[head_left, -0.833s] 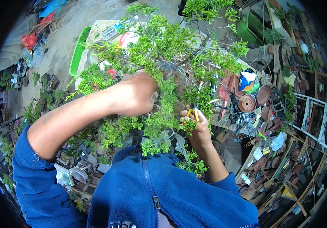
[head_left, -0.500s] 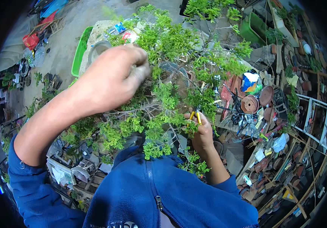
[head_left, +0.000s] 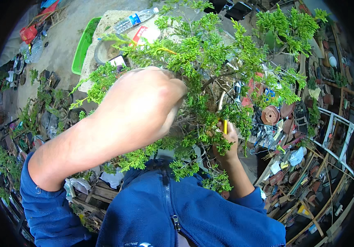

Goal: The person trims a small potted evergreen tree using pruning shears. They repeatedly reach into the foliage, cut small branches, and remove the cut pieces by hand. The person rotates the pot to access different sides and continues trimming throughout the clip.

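A green juniper-like bonsai tree (head_left: pixel 210 49) spreads its branches between my arms. My left hand (head_left: pixel 144 101) is closed among the foliage at the tree's left side, back of the hand upward. Its fingertips are hidden, and I cannot make out what they grip. On the other side, low by the branches, my right hand (head_left: pixel 228 144) is closed around yellow-handled pliers (head_left: pixel 225 126). Leaves cover the jaws of the pliers. Part of a bare, pale stem (head_left: pixel 221 101) shows just above them.
Behind the tree, a stone-like slab (head_left: pixel 88 78) carries a plastic bottle (head_left: pixel 136 20), a round dish (head_left: pixel 103 51) and a red-and-white packet (head_left: pixel 140 36). A green tub (head_left: pixel 84 45) stands beside it. Clay pots (head_left: pixel 270 114) and loose tools lie at right, near a white frame (head_left: pixel 337 131).
My left hand has moved right and slightly down. The tree has shifted or turned to the right, and more of the slab with the bottle shows. My right hand still holds the pliers.
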Tool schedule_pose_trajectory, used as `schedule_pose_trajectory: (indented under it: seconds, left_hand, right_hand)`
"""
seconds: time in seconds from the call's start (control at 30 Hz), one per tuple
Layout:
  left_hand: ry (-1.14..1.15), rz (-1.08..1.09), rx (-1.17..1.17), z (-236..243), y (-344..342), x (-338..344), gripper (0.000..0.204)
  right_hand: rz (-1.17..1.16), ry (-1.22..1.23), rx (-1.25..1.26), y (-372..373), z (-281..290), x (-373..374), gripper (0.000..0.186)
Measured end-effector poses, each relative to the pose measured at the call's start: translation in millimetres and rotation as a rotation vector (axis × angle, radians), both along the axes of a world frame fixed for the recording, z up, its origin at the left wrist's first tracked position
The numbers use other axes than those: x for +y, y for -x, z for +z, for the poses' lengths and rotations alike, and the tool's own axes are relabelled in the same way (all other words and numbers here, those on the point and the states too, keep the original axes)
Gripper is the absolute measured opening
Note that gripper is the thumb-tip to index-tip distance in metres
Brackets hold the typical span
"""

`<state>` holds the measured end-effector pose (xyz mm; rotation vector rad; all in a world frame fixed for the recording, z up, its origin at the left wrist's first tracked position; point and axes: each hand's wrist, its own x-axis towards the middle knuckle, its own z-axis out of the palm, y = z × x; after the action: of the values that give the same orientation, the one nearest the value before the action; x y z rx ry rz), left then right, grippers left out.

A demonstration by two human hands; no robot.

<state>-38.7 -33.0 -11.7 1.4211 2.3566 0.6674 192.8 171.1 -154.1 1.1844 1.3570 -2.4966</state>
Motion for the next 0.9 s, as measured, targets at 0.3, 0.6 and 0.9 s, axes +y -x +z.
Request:
schedule_pose_trajectory:
  seconds: [0.3,0.6,0.9]
  left_hand:
    - [0.229,0.037,-0.084,-22,-11,41,0.027]
    - [0.195,0.309,-0.043,-22,-9,44,0.007]
    - [0.258,0.995,0.445,28,69,-112,0.039]
  right_hand:
    - [-0.166,0.186,0.052,34,0,-14,0.031]
    - [-0.044,-0.062,-0.052,24,8,-16,0.032]
    - [-0.012,0.042,-0.059,-11,-28,4,0.044]
